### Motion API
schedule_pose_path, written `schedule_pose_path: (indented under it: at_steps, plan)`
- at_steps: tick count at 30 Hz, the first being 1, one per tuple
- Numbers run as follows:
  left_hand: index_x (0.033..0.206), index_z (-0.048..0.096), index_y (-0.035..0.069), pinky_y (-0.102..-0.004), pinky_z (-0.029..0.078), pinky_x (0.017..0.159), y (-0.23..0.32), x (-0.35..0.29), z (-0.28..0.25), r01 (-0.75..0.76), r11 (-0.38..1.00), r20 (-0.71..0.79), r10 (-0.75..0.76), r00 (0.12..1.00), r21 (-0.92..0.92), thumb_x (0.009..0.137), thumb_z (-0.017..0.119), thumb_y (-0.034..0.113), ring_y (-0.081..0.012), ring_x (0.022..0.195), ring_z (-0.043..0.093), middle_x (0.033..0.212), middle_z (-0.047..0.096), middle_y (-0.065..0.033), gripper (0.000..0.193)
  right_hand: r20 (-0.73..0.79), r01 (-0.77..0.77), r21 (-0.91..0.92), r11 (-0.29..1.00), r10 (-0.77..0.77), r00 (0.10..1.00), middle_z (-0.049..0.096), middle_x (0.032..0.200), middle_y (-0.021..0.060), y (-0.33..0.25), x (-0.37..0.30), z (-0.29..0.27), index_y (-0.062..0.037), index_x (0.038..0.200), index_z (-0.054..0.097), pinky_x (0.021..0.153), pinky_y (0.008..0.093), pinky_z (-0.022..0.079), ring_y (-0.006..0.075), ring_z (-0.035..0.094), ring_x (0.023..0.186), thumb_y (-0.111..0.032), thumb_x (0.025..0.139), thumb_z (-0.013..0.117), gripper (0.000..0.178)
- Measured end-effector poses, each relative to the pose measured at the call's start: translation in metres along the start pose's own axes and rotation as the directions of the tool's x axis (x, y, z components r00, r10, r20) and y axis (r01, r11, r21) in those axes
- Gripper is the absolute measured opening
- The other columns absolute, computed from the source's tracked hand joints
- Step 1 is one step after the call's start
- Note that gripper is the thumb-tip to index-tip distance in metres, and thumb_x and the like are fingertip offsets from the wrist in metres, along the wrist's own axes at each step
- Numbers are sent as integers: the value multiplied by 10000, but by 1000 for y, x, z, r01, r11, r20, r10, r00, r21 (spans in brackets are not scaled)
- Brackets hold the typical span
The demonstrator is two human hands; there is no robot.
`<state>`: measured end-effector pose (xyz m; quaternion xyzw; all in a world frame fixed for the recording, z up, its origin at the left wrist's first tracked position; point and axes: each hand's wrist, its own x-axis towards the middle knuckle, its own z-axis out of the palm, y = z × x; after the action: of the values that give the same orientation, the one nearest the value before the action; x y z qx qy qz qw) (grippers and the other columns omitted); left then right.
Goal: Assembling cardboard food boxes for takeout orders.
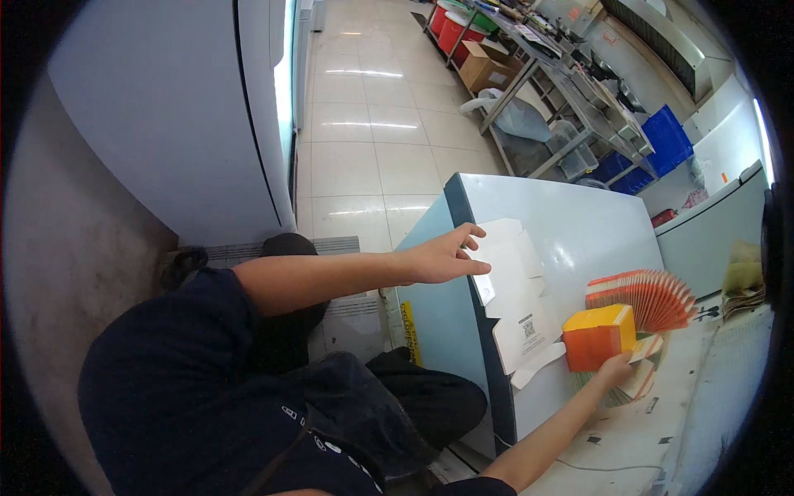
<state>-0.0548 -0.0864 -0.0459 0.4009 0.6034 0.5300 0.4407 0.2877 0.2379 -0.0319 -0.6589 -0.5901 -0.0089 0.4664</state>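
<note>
My left hand (451, 255) hovers at the left edge of a flat, unfolded white carton (521, 285), fingers spread and holding nothing. The carton lies on a white-topped, chest-like unit (571, 215) and has a square printed code on it. At the right, my right hand (614, 372) closes on the near edge of a stack of green-and-cream paper sleeves (641, 382); some of its fingers are hidden. Beside that hand stands an orange-and-yellow box (592, 347). Behind the box fans out a row of red-and-cream paper sleeves (643, 293).
Another bundle of greenish paper (742, 277) stands at the far right. Beyond the unit is a metal shelf rack (571, 99) with a cardboard box (488, 66), red buckets (459, 33) and blue crates (666, 140). A tall grey cabinet (157, 99) rises at the left.
</note>
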Motion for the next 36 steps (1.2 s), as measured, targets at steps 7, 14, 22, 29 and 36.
schedule_pose_path:
  at_steps: [7, 14, 22, 29, 36]
  plan:
    - [1371, 273, 45, -423, 397, 964, -2, 6, 9, -53, 998, -2, 53, 999, 39, 900, 582, 334, -310, 1181, 486, 1322, 386, -226, 634, -33, 118, 37, 992, -117, 993, 482, 1311, 234, -14, 0, -16, 67, 1357, 333, 983, 428, 404, 385, 515, 1151, -301, 897, 534, 623]
    - [1362, 280, 9, -363, 443, 907, -14, 7, 8, -96, 991, -42, 100, 994, 94, 902, 585, 299, -278, 1119, 526, 1280, 414, -229, 624, -136, 641, -641, 422, -884, 447, 441, 1381, 159, -140, -34, -60, -34, 1427, 278, 1033, 387, 360, 334, 469, 1224, -365, 865, 599, 727]
    - [1339, 322, -7, -355, 452, 884, -11, 6, 7, -165, 970, 26, 163, 986, 177, 892, 602, 278, -251, 1084, 532, 1270, 422, -209, 600, 760, 468, -67, 881, -259, 596, 370, 1417, 198, -42, 52, 18, -100, 1412, 354, 1058, 438, 309, 392, 441, 1234, -507, 939, 323, 625]
    - [1309, 355, -25, -350, 460, 846, -10, 6, 10, -262, 948, 91, 249, 964, 182, 867, 634, 258, -232, 1043, 527, 1251, 442, -171, 594, 649, 529, -363, 767, -199, 734, 363, 1419, 189, -64, 20, -1, -128, 1441, 291, 1048, 506, 296, 405, 419, 1250, -556, 936, 224, 666]
    - [1185, 484, -25, -359, 471, 801, -26, 20, -1, -308, 891, -104, 359, 927, 333, 828, 658, 243, -258, 948, 573, 1106, 544, -184, 480, 4, 777, -146, 613, -785, 620, 491, 1309, 178, -108, -77, 10, -24, 1246, 535, 1008, 416, 364, 356, 500, 1159, -264, 856, 639, 470]
